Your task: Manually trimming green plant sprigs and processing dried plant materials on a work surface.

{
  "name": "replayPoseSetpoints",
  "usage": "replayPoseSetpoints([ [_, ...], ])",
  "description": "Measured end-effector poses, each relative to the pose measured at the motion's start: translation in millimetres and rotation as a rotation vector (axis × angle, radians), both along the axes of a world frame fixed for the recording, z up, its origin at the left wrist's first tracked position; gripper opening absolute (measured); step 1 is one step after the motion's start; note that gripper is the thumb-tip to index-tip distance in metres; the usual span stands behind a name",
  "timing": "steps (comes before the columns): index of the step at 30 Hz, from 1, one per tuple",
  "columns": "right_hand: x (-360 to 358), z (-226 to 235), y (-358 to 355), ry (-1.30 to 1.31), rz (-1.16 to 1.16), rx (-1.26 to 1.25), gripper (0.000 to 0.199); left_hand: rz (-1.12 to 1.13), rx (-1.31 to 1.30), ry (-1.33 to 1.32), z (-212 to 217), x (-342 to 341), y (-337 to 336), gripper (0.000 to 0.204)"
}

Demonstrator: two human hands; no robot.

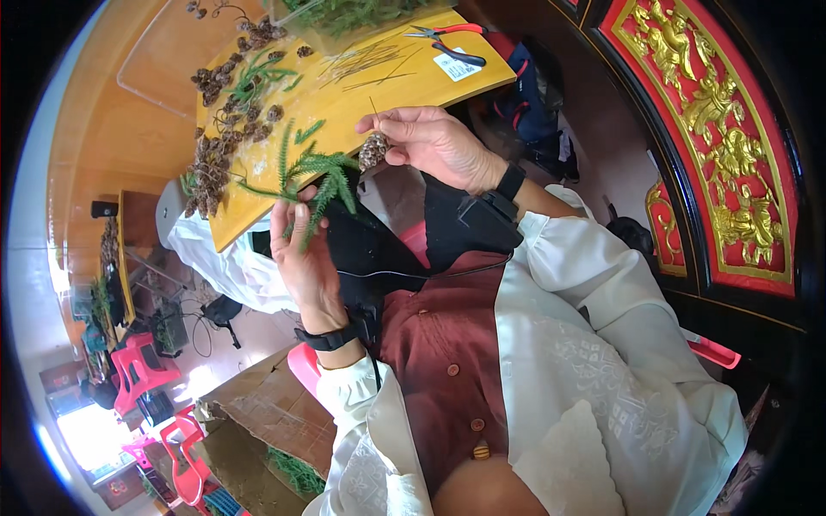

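My left hand [308, 258] pinches the stem end of a green artificial pine sprig [329, 172], whose needled branches spread up and to the right over the table's near edge. In my right hand [439, 148] is a brown pine cone [372, 152] with pale scale tips. A thin wire stands up from the thumb and finger above the cone. The cone hangs just right of the sprig's tips; whether they touch, I cannot tell. Both hands are closed, in front of the yellow table [344, 112].
Many small pine cones [215, 163] lie along the table's left side, with loose green sprigs [258, 82] among them. Thin wires [370, 64] and red-and-black pliers [447, 33] lie farther back. A clear bin of greenery [353, 17] stands behind. A cardboard box [275, 413] is at lower left.
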State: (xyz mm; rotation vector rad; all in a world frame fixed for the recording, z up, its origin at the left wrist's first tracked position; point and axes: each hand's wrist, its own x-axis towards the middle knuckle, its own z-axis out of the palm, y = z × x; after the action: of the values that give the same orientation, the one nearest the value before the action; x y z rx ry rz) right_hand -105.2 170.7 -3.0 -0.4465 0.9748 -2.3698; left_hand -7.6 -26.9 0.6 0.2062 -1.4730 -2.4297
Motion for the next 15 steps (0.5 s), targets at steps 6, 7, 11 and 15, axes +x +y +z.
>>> replayPoseSetpoints([
  [6,6.1,4.9,-0.8,-0.037,0.162,0.004,0.022,0.462,-1.352,0.317,16.2,2.4,15.9,0.026],
  [7,7.1,4.2,-1.5,0.008,0.176,0.026,0.021,0.495,-1.461,0.356,18.5,2.6,18.0,0.031],
  [11,3.7,-8.6,-6.5,0.143,0.269,0.06,0.015,0.502,-1.728,0.411,21.1,6.4,23.6,0.034],
  [15,8.8,-4.8,-7.6,0.249,0.24,0.13,0.013,0.489,-1.709,0.429,17.8,4.2,28.8,0.037],
])
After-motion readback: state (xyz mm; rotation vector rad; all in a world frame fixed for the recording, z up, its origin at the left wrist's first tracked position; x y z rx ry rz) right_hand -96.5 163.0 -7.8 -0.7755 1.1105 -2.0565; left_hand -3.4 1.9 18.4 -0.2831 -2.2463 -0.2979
